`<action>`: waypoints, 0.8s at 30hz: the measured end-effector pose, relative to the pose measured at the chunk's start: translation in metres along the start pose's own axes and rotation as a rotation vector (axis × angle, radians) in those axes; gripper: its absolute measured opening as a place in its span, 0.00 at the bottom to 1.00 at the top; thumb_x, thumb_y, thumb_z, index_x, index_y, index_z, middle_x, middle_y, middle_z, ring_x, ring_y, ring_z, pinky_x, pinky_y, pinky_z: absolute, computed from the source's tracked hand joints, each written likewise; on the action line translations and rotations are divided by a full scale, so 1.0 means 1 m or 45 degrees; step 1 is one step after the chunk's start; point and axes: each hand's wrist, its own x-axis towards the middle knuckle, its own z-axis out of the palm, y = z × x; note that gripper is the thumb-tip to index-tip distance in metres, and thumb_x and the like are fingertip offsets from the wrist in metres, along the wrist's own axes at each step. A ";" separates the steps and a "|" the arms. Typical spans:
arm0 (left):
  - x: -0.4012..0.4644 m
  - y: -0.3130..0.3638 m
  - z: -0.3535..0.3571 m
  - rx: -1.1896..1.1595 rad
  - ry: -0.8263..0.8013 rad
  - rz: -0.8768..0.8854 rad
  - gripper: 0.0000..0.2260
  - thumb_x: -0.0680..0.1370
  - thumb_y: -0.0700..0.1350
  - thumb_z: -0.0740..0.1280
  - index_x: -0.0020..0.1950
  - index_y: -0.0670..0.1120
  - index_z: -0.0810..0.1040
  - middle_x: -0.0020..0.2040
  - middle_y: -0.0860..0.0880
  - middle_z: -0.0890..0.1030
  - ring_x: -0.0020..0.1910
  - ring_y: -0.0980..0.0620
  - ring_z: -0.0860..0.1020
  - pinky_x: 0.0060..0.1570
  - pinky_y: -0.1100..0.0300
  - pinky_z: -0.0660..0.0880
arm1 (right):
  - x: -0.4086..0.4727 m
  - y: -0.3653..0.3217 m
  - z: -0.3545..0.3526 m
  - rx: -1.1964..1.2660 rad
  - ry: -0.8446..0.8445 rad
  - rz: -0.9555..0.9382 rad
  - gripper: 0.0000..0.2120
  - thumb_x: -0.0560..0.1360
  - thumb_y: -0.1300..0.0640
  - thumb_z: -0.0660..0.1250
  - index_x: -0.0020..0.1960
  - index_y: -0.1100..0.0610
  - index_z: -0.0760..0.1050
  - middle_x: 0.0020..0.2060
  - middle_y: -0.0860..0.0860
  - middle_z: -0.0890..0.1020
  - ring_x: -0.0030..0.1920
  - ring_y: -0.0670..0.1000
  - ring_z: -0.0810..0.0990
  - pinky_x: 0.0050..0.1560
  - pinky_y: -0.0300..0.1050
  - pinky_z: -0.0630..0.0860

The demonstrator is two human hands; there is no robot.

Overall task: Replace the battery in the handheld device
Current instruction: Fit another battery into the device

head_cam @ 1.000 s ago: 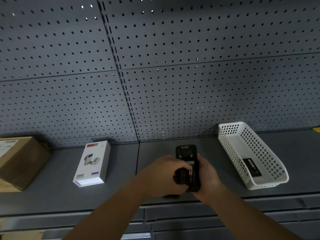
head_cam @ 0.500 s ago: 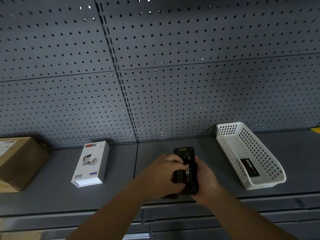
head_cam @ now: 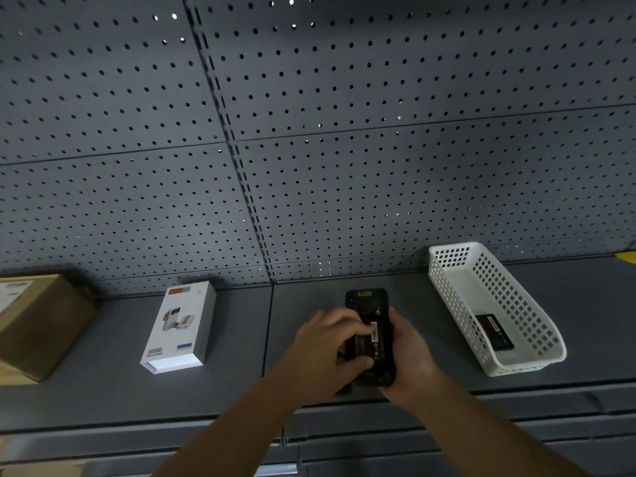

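Two bare hands are meeting over the front of a grey shelf [head_cam: 103, 390], both occupied with a black handheld device [head_cam: 368, 301] that is lying back-side up with its top end pointing toward the pegboard wall [head_cam: 344, 149]. The right hand [head_cam: 411, 356] is cradling the device from its right side and underneath, fingers wrapped around its edge. The left hand [head_cam: 325, 352] is reaching across from the left, thumb and fingertips closed on a dark battery [head_cam: 363, 346] that is sitting in the open back of the device; whether the battery is fully seated is not clear. A white label is showing just beside the left fingertips. To the right, a white mesh basket [head_cam: 447, 290] is resting on the shelf and holding a second battery [head_cam: 494, 332] near its front end. To the left, a white power bank box [head_cam: 182, 325] is lying flat, and a brown cardboard box [head_cam: 41, 321] is sitting at the far left edge.
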 end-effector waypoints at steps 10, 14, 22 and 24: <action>0.009 0.003 0.002 -0.103 -0.009 -0.081 0.21 0.74 0.56 0.73 0.67 0.58 0.78 0.65 0.61 0.73 0.59 0.58 0.70 0.65 0.57 0.71 | 0.002 -0.004 -0.005 -0.002 -0.026 0.011 0.31 0.84 0.38 0.53 0.63 0.57 0.86 0.58 0.63 0.87 0.52 0.61 0.89 0.55 0.57 0.81; 0.011 -0.001 0.006 -0.187 -0.034 -0.078 0.18 0.78 0.52 0.71 0.68 0.56 0.78 0.64 0.58 0.74 0.60 0.59 0.71 0.62 0.66 0.70 | 0.006 -0.003 -0.010 -0.010 -0.003 0.009 0.31 0.84 0.38 0.53 0.66 0.57 0.84 0.57 0.63 0.87 0.52 0.61 0.88 0.53 0.57 0.82; 0.001 -0.050 0.005 0.137 -0.356 -0.392 0.30 0.78 0.57 0.70 0.78 0.55 0.65 0.77 0.51 0.66 0.77 0.48 0.65 0.76 0.50 0.64 | 0.011 -0.005 -0.025 0.085 0.099 0.016 0.31 0.83 0.36 0.54 0.66 0.60 0.81 0.56 0.65 0.86 0.48 0.65 0.86 0.53 0.61 0.83; -0.002 -0.056 0.010 0.209 -0.475 -0.430 0.36 0.77 0.59 0.70 0.81 0.54 0.61 0.81 0.49 0.61 0.80 0.45 0.60 0.78 0.46 0.60 | 0.011 -0.005 -0.027 0.090 0.109 0.023 0.31 0.83 0.36 0.54 0.66 0.59 0.82 0.56 0.64 0.86 0.47 0.65 0.86 0.52 0.60 0.83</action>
